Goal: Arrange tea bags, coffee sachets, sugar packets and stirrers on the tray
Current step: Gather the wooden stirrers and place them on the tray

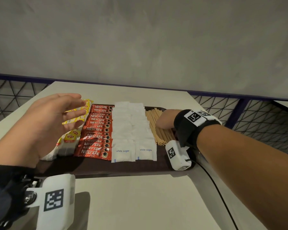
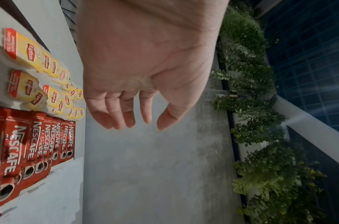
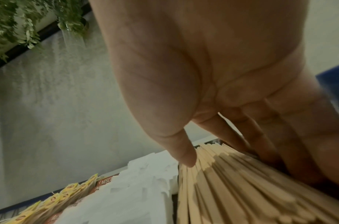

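Grey wall behind a pale counter [image 1: 131, 205]; on it a dark tray [image 1: 96, 168] carries 4 columns: tea bags [image 1: 70, 140], coffee sachets [image 1: 96, 131], sugar packets [image 1: 131, 130], stirrers [image 1: 158, 130], all running front to back. The right hand [image 1: 166, 120] is on the stirrers, nearer them than the left hand [image 1: 51, 123], which hovers over the tea bags.

Left wrist view: relaxed fingers [image 2: 115, 115] spread, holding nothing, tea bags [image 2: 40, 72] beside the palm.

Right wrist view: thumb [image 3: 183, 151] touches the stirrers' [image 3: 231, 189] left edge, straight fingers [image 3: 270, 144] flank the right; the stirrers' long axis runs along the hand.
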